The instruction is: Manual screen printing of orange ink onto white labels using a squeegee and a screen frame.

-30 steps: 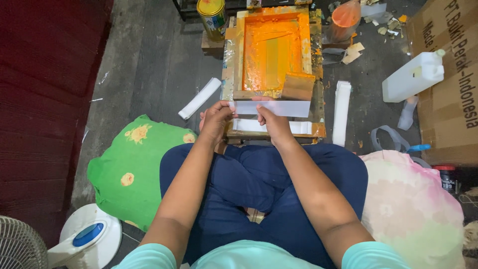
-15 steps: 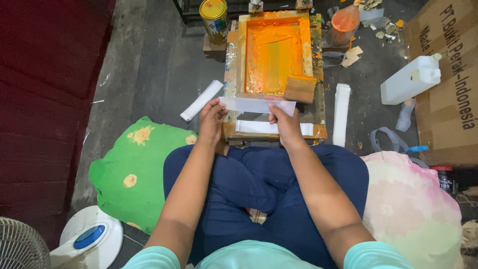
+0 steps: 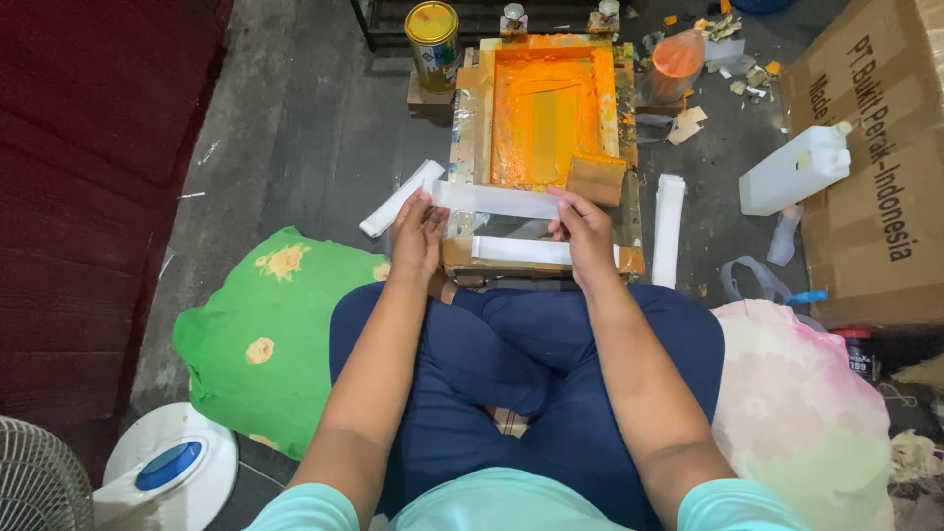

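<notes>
Head view is showing left hand (image 3: 418, 228) and right hand (image 3: 582, 228) each pinching an end of a white strip (image 3: 497, 200) across the orange-inked frame (image 3: 543, 147), apparently positioning it; lowering it squarely seems next.

Both forearms stretched forward, left hand (image 3: 417, 234) and right hand (image 3: 584, 234) apparently pinching, level, apart

White strip (image 3: 497, 200) between both hands (image 3: 418, 234) (image 3: 585, 231), above orange-inked screen frame (image 3: 462, 128).
</notes>
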